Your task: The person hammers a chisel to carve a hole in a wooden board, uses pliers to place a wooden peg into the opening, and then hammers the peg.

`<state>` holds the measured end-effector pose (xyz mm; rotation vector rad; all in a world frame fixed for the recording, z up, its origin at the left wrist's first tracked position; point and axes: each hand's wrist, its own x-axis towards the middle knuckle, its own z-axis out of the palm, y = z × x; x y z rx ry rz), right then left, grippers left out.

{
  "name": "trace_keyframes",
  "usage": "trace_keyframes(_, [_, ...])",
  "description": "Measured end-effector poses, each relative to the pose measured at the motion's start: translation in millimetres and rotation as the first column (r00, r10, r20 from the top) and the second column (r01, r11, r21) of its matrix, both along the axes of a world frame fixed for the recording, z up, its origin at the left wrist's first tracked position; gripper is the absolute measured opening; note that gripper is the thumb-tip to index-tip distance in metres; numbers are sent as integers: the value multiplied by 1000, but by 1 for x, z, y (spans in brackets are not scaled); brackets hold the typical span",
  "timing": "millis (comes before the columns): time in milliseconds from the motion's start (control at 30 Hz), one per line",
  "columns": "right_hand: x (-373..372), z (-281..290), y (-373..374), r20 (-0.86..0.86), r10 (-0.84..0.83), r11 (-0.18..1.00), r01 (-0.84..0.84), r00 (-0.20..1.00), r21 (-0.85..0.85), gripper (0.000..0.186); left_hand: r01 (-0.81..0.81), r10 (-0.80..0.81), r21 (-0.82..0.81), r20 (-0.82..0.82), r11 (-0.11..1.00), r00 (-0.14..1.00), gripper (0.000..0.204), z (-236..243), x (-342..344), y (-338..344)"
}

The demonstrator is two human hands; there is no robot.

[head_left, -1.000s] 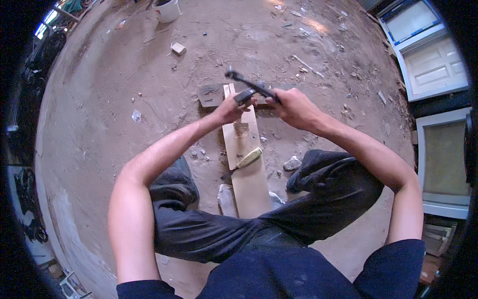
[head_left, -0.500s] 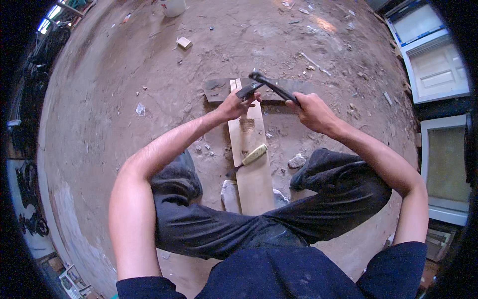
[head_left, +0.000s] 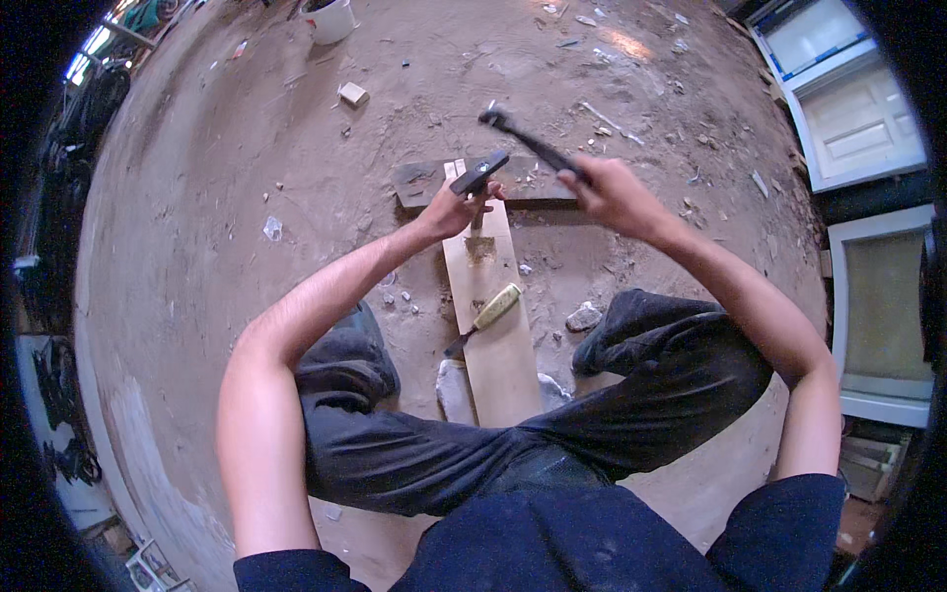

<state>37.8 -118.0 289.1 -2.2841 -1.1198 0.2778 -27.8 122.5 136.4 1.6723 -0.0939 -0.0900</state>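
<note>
My left hand [head_left: 456, 209] is closed around a dark tool with a bar-shaped head [head_left: 480, 173] that has a pale spot on top. It is just over the far end of a pale wooden plank [head_left: 503, 370]; the tool's lower part is mostly hidden. My right hand [head_left: 617, 197] grips the handle of a dark hammer [head_left: 533, 145], raised with its head beyond the left-hand tool and apart from it. A chisel [head_left: 496, 308] with a yellowish handle lies slantwise across the plank, blade past the left edge. Nearer the far end, the plank has a rough rectangular recess [head_left: 480, 251].
The plank's far end rests on a dark timber beam [head_left: 414, 185]. Pale stones [head_left: 454, 390] flank its near end, between my bent legs. Chips litter the dirt floor, with a small wooden block [head_left: 353, 94] and white bucket [head_left: 332, 22] farther off. White framed panels [head_left: 856, 123] stand at right.
The hammer head has moved up and away from the left-hand tool, which it overlapped before. My right hand has risen slightly. The left hand still holds its tool above the plank.
</note>
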Motion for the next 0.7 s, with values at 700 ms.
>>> trace_keyframes(700, [114, -214, -60, 5, -297, 793, 249, 955, -556, 47, 13, -10, 94, -24, 995, 1000, 24, -6, 1, 26])
